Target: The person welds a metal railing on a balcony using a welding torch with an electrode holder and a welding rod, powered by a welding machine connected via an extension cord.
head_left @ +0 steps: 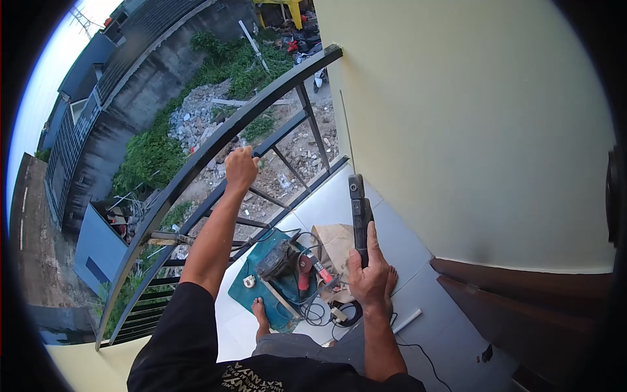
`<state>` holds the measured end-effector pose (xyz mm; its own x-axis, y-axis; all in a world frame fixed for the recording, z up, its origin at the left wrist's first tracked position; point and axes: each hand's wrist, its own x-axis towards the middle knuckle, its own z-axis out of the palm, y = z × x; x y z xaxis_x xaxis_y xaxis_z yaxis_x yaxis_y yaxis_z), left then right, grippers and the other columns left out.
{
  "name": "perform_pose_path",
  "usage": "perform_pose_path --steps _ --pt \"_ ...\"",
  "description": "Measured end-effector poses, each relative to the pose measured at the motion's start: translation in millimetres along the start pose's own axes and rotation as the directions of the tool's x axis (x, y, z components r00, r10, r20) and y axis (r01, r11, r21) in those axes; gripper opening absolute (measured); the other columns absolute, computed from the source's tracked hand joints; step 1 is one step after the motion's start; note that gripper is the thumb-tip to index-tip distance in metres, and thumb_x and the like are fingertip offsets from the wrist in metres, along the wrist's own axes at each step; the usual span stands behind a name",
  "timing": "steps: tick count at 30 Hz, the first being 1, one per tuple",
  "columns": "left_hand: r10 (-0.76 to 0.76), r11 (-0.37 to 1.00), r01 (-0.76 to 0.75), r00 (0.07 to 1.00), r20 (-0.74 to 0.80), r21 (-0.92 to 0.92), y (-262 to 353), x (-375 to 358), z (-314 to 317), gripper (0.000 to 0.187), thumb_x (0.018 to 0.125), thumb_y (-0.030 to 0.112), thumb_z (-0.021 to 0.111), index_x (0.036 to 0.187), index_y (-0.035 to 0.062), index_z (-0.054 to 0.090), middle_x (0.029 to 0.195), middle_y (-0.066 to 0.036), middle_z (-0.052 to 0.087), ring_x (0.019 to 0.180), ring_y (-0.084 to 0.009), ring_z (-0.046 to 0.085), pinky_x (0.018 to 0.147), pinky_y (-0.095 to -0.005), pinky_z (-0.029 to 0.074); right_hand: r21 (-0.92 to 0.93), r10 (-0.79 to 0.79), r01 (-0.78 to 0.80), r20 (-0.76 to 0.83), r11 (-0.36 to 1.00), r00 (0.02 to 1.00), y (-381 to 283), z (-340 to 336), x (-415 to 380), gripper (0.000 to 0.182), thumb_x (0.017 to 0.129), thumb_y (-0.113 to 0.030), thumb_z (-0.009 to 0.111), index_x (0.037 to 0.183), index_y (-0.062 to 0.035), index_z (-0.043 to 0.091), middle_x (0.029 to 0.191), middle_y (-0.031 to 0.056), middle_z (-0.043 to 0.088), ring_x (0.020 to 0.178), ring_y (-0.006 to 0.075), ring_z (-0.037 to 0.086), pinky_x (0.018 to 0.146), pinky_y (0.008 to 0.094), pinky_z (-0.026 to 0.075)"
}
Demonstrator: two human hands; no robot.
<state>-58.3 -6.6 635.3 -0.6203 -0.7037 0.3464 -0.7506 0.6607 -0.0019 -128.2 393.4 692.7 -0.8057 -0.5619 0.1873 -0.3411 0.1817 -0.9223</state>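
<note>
My left hand (241, 167) is closed in a fist at the middle bar of the dark metal railing (283, 134), its fingers around the bar. In front of the cream wall, my right hand (367, 273) holds a long, narrow black tool (358, 212) upright, with the index finger stretched along its side. A round fitting shows near the tool's top, and a thin rod-like line (347, 134) rises above it. Between my feet lie a red angle grinder (305, 274) and a dark, boxy machine (277, 259) on a teal cloth (244, 287).
Brown cardboard (331, 243), looped cables (317, 315) and a white tube (409, 321) lie on the white tiles (320, 207). The cream wall (483, 144) bounds the right, with dark brown boards (509, 313) at its base. Below the railing are rubble (196, 117) and weeds.
</note>
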Motion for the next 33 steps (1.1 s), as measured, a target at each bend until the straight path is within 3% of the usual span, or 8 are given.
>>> perform_pose_path --steps 2,3,7,10,19,27,33 --pt "-0.024 0.997 0.038 0.979 0.203 -0.065 -11 5 8 0.026 0.085 0.02 0.071 0.107 0.0051 0.071 0.101 -0.015 0.069 0.099 -0.0345 0.066 0.089 -0.0462 0.049 -0.04 -0.033 0.033 0.005 0.999 0.999 5 3 11 0.065 0.09 -0.005 0.062 0.15 0.0026 0.039 0.102 0.0276 0.068 0.085 0.036 0.07 0.076 0.0412 0.055" --pt "0.007 0.997 0.004 0.992 0.128 -0.083 -13 2 12 0.017 0.086 0.019 0.069 0.096 0.0051 0.074 0.093 -0.017 0.069 0.093 -0.0345 0.068 0.086 -0.0463 0.052 -0.045 -0.061 0.061 0.004 0.997 0.998 8 6 14 0.065 0.09 -0.005 0.062 0.15 0.0022 0.039 0.099 0.0265 0.068 0.083 0.0361 0.069 0.075 0.0419 0.055" --pt "0.015 0.991 0.01 0.983 0.184 -0.135 -21 4 18 0.02 0.085 0.018 0.069 0.1 0.0064 0.076 0.099 -0.019 0.07 0.096 -0.037 0.067 0.088 -0.0459 0.052 -0.07 -0.038 0.042 0.061 0.997 0.997 16 15 31 0.067 0.088 -0.004 0.063 0.151 0.0004 0.039 0.089 0.0232 0.066 0.077 0.0368 0.066 0.071 0.0443 0.053" --pt "0.059 0.986 -0.042 0.993 0.104 -0.16 -26 4 24 0.019 0.085 0.017 0.069 0.097 0.0036 0.075 0.098 -0.021 0.07 0.095 -0.0378 0.067 0.088 -0.0461 0.052 -0.07 -0.103 0.106 0.037 0.992 0.994 23 27 44 0.067 0.088 -0.004 0.063 0.151 -0.0006 0.038 0.085 0.022 0.065 0.075 0.0376 0.065 0.069 0.0457 0.052" --pt "0.134 0.986 -0.115 0.978 0.159 -0.121 -23 3 15 0.015 0.086 0.014 0.068 0.093 0.0021 0.073 0.091 -0.019 0.067 0.091 -0.0384 0.067 0.083 -0.0483 0.053 -0.046 -0.046 0.05 0.089 0.998 0.995 20 40 62 0.067 0.09 -0.007 0.062 0.152 -0.0057 0.038 0.084 0.0222 0.063 0.076 0.0375 0.066 0.068 0.0459 0.052" --pt "0.073 0.976 -0.042 0.987 0.141 -0.213 -30 4 18 0.025 0.08 0.016 0.076 0.101 0.0034 0.076 0.097 -0.02 0.071 0.093 -0.0368 0.069 0.087 -0.0448 0.053 -0.013 -0.051 0.053 0.088 0.999 0.995 23 56 74 0.065 0.091 -0.009 0.062 0.152 -0.0062 0.039 0.084 0.022 0.064 0.076 0.0374 0.066 0.07 0.0456 0.052" --pt "0.014 0.978 0.023 0.984 0.178 -0.208 -27 4 11 0.025 0.077 0.014 0.078 0.099 0.0026 0.077 0.096 -0.019 0.072 0.093 -0.0341 0.069 0.087 -0.0408 0.053 0.009 -0.028 0.027 0.083 1.0 0.996 21 60 78 0.064 0.091 -0.01 0.062 0.152 -0.0056 0.04 0.085 0.0228 0.064 0.077 0.0382 0.066 0.072 0.0453 0.052"
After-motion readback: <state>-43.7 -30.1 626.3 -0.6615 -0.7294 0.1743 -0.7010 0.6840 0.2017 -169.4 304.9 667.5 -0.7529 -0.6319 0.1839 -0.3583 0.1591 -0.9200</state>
